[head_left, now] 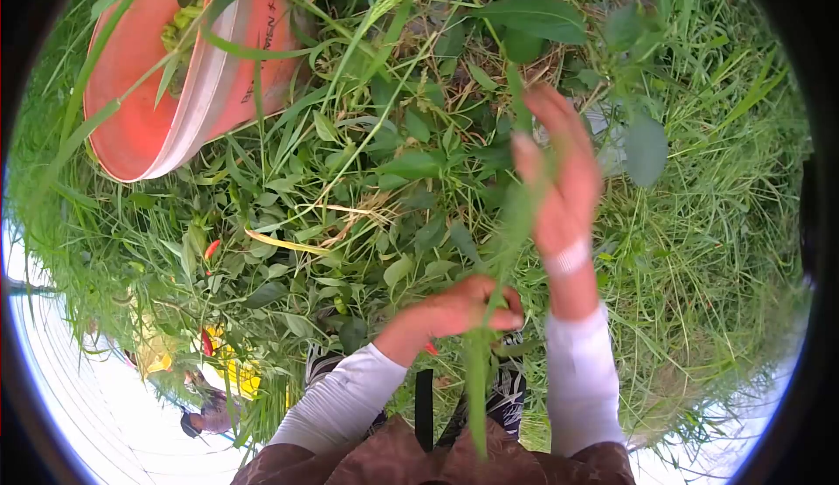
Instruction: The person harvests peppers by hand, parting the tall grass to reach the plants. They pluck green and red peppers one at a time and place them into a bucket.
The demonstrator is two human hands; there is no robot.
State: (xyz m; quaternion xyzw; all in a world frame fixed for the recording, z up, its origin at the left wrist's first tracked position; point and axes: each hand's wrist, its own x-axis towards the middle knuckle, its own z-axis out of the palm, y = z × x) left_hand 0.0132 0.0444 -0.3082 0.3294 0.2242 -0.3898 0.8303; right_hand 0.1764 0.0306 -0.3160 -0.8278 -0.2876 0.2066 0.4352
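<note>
My left hand [468,308] is at the lower middle, its fingers curled at a long green blade of grass [478,371]; whether it grips the blade is unclear. Higher up on the right, my right hand [559,170] is raised among the leaves, blurred, with thumb and fingers apart beside a blurred green stem. A broad dark leaf [646,150] hangs just right of that hand. Below my left hand, a small bit of red [431,348] shows. Both forearms wear white sleeves.
An orange bucket [249,57] lies tilted at the upper left with green peppers [182,24] inside. Red peppers [211,249] hang among leafy plants on the left. Another person [212,412] is at the lower left, near yellow cloth [238,371]. Tall grass [717,223] fills the right side.
</note>
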